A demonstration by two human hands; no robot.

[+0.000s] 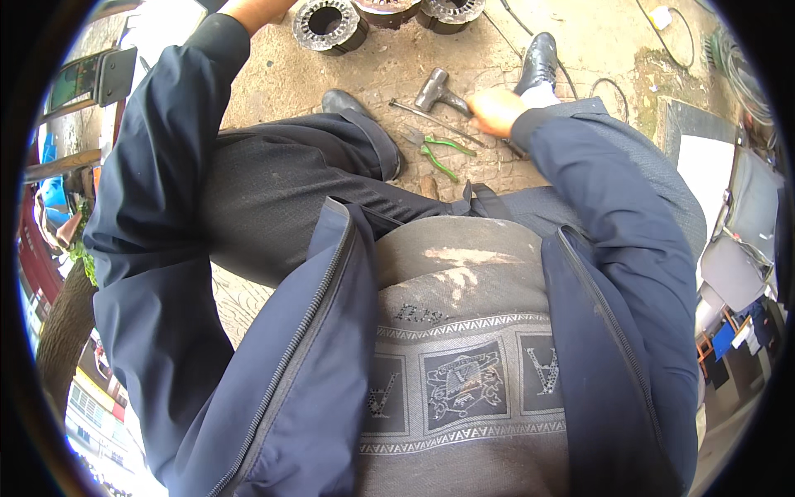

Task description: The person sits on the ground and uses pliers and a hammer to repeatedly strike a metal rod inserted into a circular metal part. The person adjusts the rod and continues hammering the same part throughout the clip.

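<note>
While the right hand (pixel 494 112) is curled around the handle of a hammer (pixel 442 94), whose head appears to lie on the ground (pixel 273 83) between the shoes (pixel 540 62), the left hand (pixel 263 8) is mostly cut off, so I cannot tell whether it is open or gripping. Taking up or setting down the hammer seems the step in hand; lifting would call for a firm grip, clear of the thin rod (pixel 432 118) and green-handled pliers (pixel 427 149). Toward the ground's far visible edge stand three slotted stator cores (pixel 352 38).
</note>
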